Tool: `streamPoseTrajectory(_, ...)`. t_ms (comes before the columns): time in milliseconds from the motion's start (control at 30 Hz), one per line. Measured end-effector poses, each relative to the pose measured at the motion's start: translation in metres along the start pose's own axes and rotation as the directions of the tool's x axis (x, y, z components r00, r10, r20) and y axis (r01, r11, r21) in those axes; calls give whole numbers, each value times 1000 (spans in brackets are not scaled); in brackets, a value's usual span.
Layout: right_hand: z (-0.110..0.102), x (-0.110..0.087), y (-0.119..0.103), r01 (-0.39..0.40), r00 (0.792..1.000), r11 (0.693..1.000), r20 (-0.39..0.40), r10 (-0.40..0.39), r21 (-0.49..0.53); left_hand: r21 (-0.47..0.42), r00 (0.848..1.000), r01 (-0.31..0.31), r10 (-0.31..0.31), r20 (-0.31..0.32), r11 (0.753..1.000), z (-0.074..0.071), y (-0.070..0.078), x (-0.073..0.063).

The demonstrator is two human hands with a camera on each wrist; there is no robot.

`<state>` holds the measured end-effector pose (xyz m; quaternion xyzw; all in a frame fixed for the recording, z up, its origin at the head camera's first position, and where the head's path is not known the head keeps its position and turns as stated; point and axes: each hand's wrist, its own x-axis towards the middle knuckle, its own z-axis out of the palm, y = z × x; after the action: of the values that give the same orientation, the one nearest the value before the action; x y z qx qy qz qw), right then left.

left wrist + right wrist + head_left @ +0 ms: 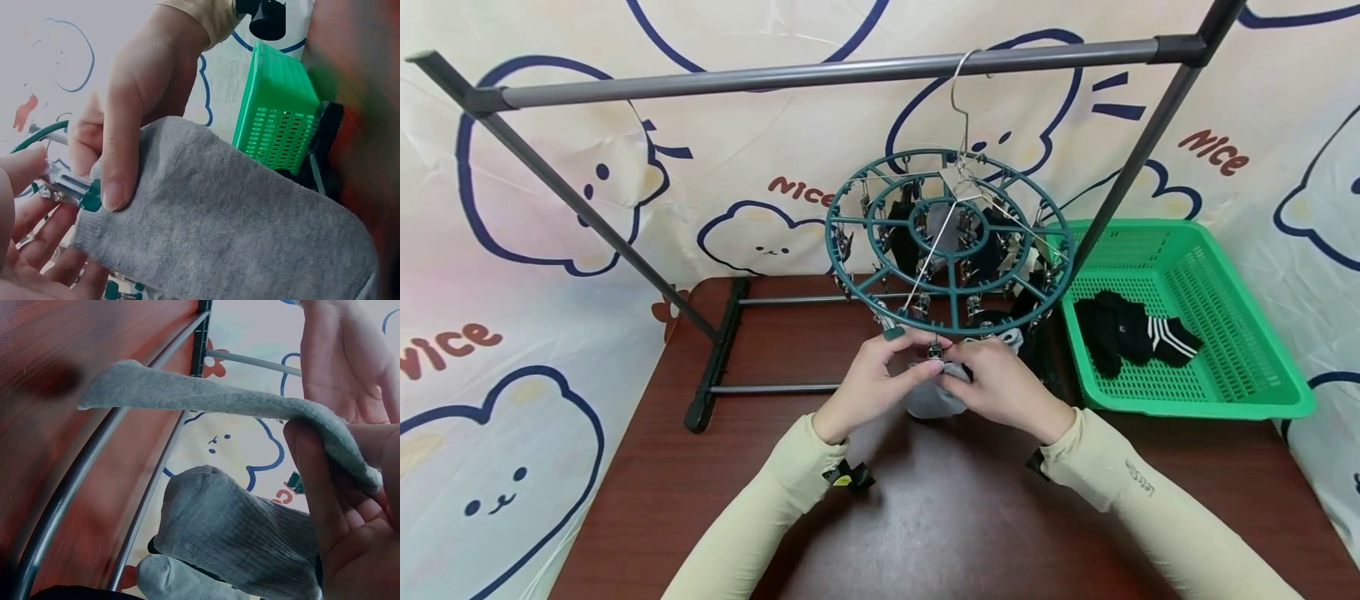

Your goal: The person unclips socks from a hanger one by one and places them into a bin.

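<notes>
A grey sock (pixel 231 212) hangs under the front of a round green drying hanger (pixel 953 325). My right hand (pixel 1006 387) pinches its cuff between thumb and fingers. With my left hand (pixel 880 379) I grip a metal clip (pixel 69 181) with green tips, which lies against the cuff beside my right thumb (pixel 117 162). In the right wrist view the same sock (pixel 187 394) appears edge-on, its toe towards the table. Other grey socks (pixel 231 528) hang behind it, and dark ones are partly hidden by the hanger's rings.
The hanger's hook (pixel 957 87) hangs from the grey bar (pixel 737 81) of a rack standing on the brown table (pixel 925 517). At the right, a green basket (pixel 1247 333) contains black socks (pixel 1120 333), one with white stripes. Several more clips dangle round the rings.
</notes>
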<state>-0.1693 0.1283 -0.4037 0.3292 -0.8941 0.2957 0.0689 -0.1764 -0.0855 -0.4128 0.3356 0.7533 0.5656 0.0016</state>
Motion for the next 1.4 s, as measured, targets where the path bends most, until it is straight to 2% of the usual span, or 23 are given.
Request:
streamPoseTrajectory(133,0,0,1,20,1000,1000,-18,-20,0,-5,1000,3,-3,-7,1000,1,2,2)
streamPoseTrajectory(267,0,1,3,34,999,999,-29,-34,-8,26,999,-18,19,-33,999,0,4,4)
streamPoseTrajectory(500,1,2,3,39,999,999,-20,-38,15,51,998,2,1,-57,999,0,5,3)
streamPoseTrajectory(733,1,1,1,13,1000,1000,21,-13,15,109,995,-50,59,-77,993,3,6,0)
streamPoseTrajectory(900,2,1,2,48,999,998,12,-48,45,131,993,-69,81,-90,989,4,8,0)
streamPoseTrajectory(1133,3,2,2,82,997,995,-1,-82,55,125,988,-25,44,-148,992,8,10,-2)
streamPoseTrajectory(1400,5,2,2,52,998,995,18,-53,81,91,982,7,11,-190,996,10,10,-3)
